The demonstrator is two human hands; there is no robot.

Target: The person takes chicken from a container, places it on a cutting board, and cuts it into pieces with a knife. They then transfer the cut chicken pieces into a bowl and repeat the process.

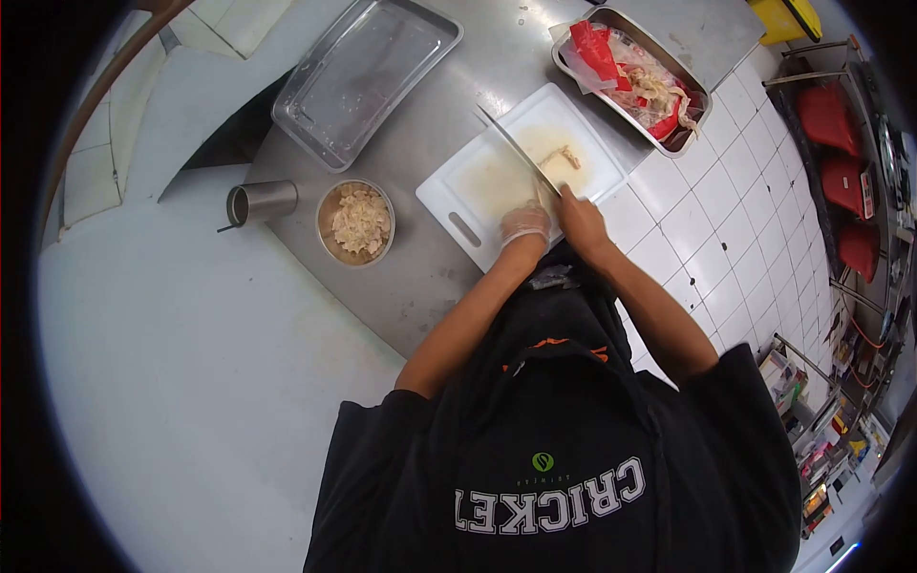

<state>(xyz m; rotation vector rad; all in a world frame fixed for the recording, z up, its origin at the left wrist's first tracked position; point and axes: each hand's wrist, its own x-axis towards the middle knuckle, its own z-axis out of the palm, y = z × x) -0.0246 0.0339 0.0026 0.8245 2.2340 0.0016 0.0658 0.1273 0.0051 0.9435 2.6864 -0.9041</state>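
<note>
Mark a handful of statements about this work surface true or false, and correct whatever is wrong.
1. The right hand grips the knife. True.
2. The left hand is bare. False: the left hand wears a clear glove.
3. The cutting board has a slot cut through it. True.
4. Red packaging lies on the cutting board. False: the red packaging is in the metal tray at the upper right of the picture.
5. The round bowl holds pale pieces. True.
6. The metal cup is inside the round bowl. False: the metal cup is beside it, to its left in the picture.
</note>
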